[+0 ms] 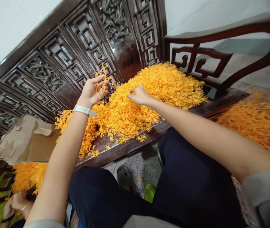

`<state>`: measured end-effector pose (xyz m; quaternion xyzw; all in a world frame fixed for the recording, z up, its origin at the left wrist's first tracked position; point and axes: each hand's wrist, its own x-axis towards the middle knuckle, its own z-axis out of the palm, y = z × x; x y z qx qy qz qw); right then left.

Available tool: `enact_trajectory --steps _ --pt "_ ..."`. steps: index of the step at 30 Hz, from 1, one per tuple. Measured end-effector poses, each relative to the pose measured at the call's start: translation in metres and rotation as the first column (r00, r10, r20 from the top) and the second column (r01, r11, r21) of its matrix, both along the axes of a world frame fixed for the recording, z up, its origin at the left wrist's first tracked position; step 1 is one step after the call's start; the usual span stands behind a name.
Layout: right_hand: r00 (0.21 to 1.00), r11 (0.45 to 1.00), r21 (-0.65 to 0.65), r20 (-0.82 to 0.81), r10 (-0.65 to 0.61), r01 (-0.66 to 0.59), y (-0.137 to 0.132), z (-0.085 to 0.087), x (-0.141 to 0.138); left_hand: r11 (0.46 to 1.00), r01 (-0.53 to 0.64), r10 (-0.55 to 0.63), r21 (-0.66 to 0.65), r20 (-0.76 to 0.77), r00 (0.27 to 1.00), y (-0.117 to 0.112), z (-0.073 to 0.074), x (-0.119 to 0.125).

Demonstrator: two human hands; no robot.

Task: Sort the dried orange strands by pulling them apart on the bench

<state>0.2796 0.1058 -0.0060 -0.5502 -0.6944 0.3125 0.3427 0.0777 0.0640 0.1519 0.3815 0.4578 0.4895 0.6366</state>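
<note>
My left hand (96, 88), with a pale watch on its wrist, is raised above the left part of the heap. Between its fingers are thin branched orange plastic sprigs (103, 71), whose forked tips stick up past the fingertips. Over the middle of a large heap of orange plastic sprigs (163, 82) is my right hand (138, 95), its thumb and fingertips brought together. Whether anything small sits in that pinch cannot be made out. The heap covers much of the seat of a dark carved wooden bench (130, 60).
A cardboard box (28, 139) stands at the left beside more orange sprigs (29, 174). Another person's hands (16, 202) show at the lower left. Long orange strands (260, 117) are piled at the right, beyond the bench's armrest (203, 60). A green item (149, 193) lies on the floor.
</note>
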Motion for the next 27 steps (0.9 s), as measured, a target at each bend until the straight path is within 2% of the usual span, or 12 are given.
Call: enact_trajectory --steps 4,6,9,14,17,19,20,21,24,25,26,27 --pt "0.977 0.996 0.084 -0.213 0.02 -0.002 0.001 0.017 -0.001 0.996 0.088 -0.087 -0.01 0.037 0.996 -0.019 0.007 -0.005" --pt "0.88 0.984 0.112 -0.442 0.173 -0.137 -0.005 0.033 -0.008 0.99 0.14 -0.14 0.008 0.023 0.99 -0.027 0.009 -0.006" --pt "0.688 0.894 0.093 -0.606 0.399 -0.438 -0.026 0.054 -0.027 0.984 0.175 -0.175 0.038 0.002 0.984 -0.036 0.013 -0.01" --pt "0.658 0.829 0.037 -0.589 0.469 -0.557 -0.092 0.049 -0.039 0.999 -0.045 0.046 -0.013 0.072 0.996 -0.051 0.014 -0.024" --pt "0.639 0.795 -0.054 -0.629 0.443 -0.604 -0.145 0.036 -0.028 0.974 -0.137 0.147 -0.178 0.04 0.988 -0.06 0.001 -0.026" --pt "0.658 0.803 0.004 -0.571 0.491 -0.596 -0.187 0.033 -0.02 0.969 -0.132 0.144 -0.209 0.042 0.989 -0.061 -0.009 -0.029" --pt "0.625 0.756 0.069 -0.516 0.586 -0.651 -0.209 0.033 -0.017 0.972 -0.143 0.157 -0.188 0.063 0.986 -0.061 -0.011 -0.033" --pt "0.549 0.657 0.128 -0.445 0.708 -0.743 -0.229 0.035 -0.014 0.972 -0.173 0.189 -0.157 0.093 0.978 -0.059 -0.012 -0.04" --pt "0.162 0.203 0.12 -0.29 0.943 -0.972 -0.267 0.039 -0.008 0.943 -0.33 0.331 -0.037 0.203 0.922 -0.055 -0.007 -0.074" --pt "0.093 0.126 0.082 -0.327 0.941 -0.989 -0.266 0.038 -0.006 0.93 -0.368 0.356 0.013 0.222 0.908 -0.055 -0.005 -0.086" --pt "0.08 0.119 0.063 -0.438 0.895 -0.991 -0.258 0.035 -0.005 0.923 -0.381 0.36 0.059 0.225 0.906 -0.056 -0.005 -0.097" --pt "0.092 0.163 0.066 -0.595 0.799 -0.984 -0.244 0.03 -0.005 0.922 -0.375 0.35 0.096 0.208 0.913 -0.058 -0.006 -0.104"
